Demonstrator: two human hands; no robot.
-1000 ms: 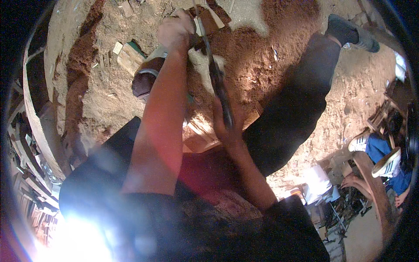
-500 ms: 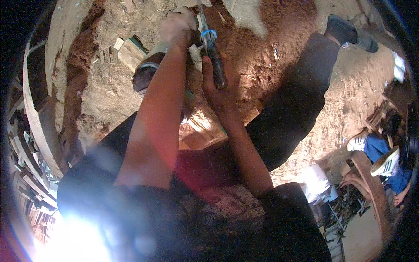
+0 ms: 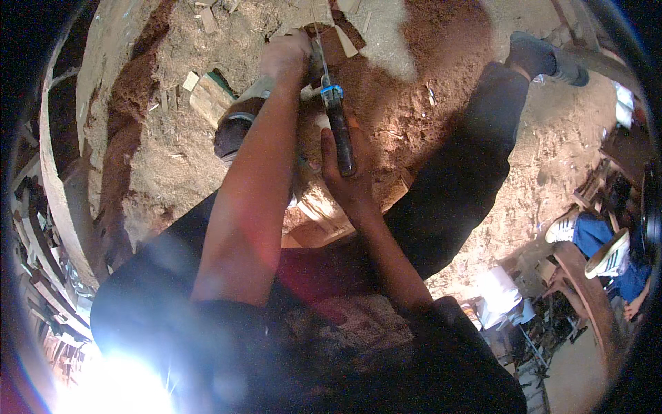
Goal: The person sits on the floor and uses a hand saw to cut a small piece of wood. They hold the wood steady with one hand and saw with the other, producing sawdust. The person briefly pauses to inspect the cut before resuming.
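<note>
My right hand (image 3: 350, 185) is closed around the dark handle of a saw (image 3: 338, 124), its thumb lying along the left side. A bright blue band circles the saw where handle meets blade. The long thin blade appears edge-on and runs away from me past the top of the view. Just left of the blade, my left hand (image 3: 286, 56) is closed in a fist; my wrist and knuckles hide what it grips. Beside that forearm is my left foot (image 3: 252, 103), and a pale wood block (image 3: 210, 96) with a green end lies past it.
Wood scraps (image 3: 345, 41) and sawdust lie over the dirt ground. My right leg (image 3: 455, 165) stretches out to the far right. A person's striped shoes (image 3: 610, 255) show at the right, by a curved plank (image 3: 583, 290). Stacked timber (image 3: 41, 228) lines the left edge.
The saw and my right hand have drawn back toward me, bringing more of the blade into view. My left hand appears slightly lower in the view, still closed.
</note>
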